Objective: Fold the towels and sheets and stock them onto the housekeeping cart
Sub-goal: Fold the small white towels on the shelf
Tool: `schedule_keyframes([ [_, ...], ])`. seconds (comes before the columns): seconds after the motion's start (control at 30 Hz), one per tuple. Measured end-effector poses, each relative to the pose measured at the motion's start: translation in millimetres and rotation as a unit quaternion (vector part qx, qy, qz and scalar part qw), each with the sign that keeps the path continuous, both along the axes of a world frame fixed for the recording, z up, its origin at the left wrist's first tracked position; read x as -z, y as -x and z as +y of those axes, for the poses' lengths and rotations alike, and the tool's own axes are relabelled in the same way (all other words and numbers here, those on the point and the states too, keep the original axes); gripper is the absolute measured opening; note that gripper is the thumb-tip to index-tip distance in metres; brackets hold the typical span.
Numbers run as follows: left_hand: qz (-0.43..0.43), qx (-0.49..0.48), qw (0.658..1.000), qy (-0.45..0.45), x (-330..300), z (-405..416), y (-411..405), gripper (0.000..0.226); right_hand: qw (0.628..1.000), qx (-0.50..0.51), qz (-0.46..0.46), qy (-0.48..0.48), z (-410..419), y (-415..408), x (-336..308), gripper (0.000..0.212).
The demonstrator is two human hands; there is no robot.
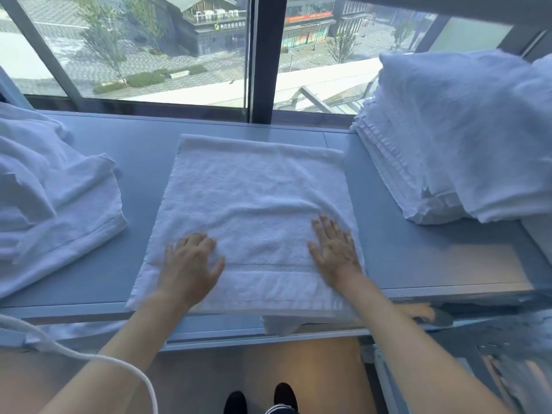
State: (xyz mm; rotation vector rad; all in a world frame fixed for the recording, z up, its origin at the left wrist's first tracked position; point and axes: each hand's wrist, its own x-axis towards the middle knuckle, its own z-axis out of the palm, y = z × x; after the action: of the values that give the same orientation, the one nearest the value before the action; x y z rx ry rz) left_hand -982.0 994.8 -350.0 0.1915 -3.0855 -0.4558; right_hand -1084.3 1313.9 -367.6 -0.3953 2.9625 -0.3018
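A long grey table (397, 258) runs under a large window (185, 49) that looks down on a paved street with trees. At the centre of the table lies a white towel (254, 198), spread flat, its near hem reaching the table's near edge at 6 o'clock. At 3 o'clock stands a tall stack of folded white towels (397, 162), with loose white linen (472, 127) draped over its top and right side. At 9 o'clock a heap of unfolded white towels (50, 186) sprawls across the left end of the table, apart from the flat towel. Both hands rest palm-down on the near part of the flat towel, released, fingers straight and spread, grasping nothing: the left hand (191, 264) towards 7 o'clock, the right hand (336, 249) towards 5 o'clock close to the towel's right edge. At the lower left a white cable (89, 357) curves across the view.
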Motion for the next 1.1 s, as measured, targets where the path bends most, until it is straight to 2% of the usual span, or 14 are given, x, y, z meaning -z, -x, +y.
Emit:
schedule_keyframes([
  [0.1,0.024,0.034,0.999,-0.008,2.4,26.5,-0.8,0.053,1.0,0.022,0.0,-0.007,-8.4,-57.4,4.5,0.066],
  [0.2,-0.033,0.084,0.996,-0.002,11.1,53.6,8.2,0.065,1.0,0.012,0.011,-0.003,-26.2,-76.2,0.4,0.068],
  [0.3,-0.042,0.1,0.994,0.032,25.0,62.0,11.2,0.07,0.993,-0.11,0.024,0.039,-47.3,-53.8,-4.3,0.068],
  [0.4,-0.024,0.097,0.994,0.041,33.6,56.7,9.4,0.074,0.98,-0.197,-0.009,0.011,-59.2,-7.4,-3.6,0.064],
  [0.47,-0.025,0.098,0.994,0.051,37.1,54.1,7.4,0.072,0.983,-0.181,-0.015,-0.021,-50.9,33.0,-7.4,0.063],
  [0.67,-0.029,0.086,0.994,0.056,38.6,56.1,5.4,0.069,0.997,-0.004,-0.058,-0.052,15.9,148.2,-36.7,0.063],
  [0.77,-0.033,0.078,0.995,0.052,39.7,57.9,4.8,0.069,0.994,0.013,-0.096,-0.055,26.6,175.8,-43.8,0.064],
  [0.87,-0.035,0.076,0.996,0.043,39.4,63.8,1.8,0.069,0.992,0.039,-0.089,-0.081,16.1,176.5,-43.9,0.063],
  [0.93,-0.037,0.07,0.996,0.036,36.7,69.7,-1.1,0.069,0.996,0.044,-0.031,-0.078,-2.4,159.6,-42.2,0.061],
  [1.0,-0.053,0.055,0.997,0.034,32.9,79.7,-7.6,0.068,0.999,0.007,0.009,-0.032,-27.4,127.9,-34.7,0.062],
  [1.1,-0.073,0.017,0.997,0.033,24.9,106.3,-23.2,0.069,0.997,-0.068,-0.021,0.021,-57.6,65.7,-13.5,0.065],
])
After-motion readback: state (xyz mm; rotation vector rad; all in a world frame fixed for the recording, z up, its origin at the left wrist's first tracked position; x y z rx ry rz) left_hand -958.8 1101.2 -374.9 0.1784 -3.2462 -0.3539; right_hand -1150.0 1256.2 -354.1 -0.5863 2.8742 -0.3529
